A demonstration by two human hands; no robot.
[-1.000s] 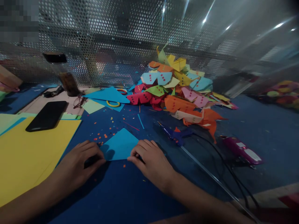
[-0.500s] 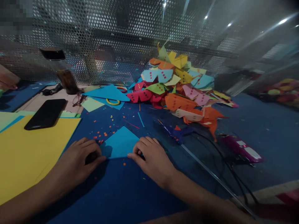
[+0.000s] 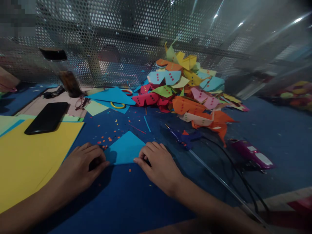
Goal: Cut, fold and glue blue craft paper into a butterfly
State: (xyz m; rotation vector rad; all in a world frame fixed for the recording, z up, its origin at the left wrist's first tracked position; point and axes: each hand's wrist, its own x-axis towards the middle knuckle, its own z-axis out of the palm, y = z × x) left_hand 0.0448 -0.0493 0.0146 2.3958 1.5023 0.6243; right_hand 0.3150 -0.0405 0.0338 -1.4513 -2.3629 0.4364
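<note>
A light blue folded paper triangle (image 3: 125,149) lies flat on the dark blue table (image 3: 126,198) in front of me. My left hand (image 3: 81,165) presses its left corner, fingers curled and thumb tip on the paper's lower edge. At the right corner my right hand (image 3: 157,161) rests with fingers bent, fingertips pinching down on the fold. Both hands are closed on the paper against the table.
A heap of coloured folded paper shapes (image 3: 185,94) sits behind. A blue glue gun (image 3: 182,138) and a purple one (image 3: 252,156) with cables lie right. Yellow sheets (image 3: 29,156), a black phone (image 3: 46,122), scissors (image 3: 118,105) and a jar (image 3: 69,81) are left. Perforated metal screen (image 3: 122,39) behind.
Almost nothing has moved. Both hands stay on the blue triangle's corners; the view has drifted slightly, and the fingers have curled a little tighter.
</note>
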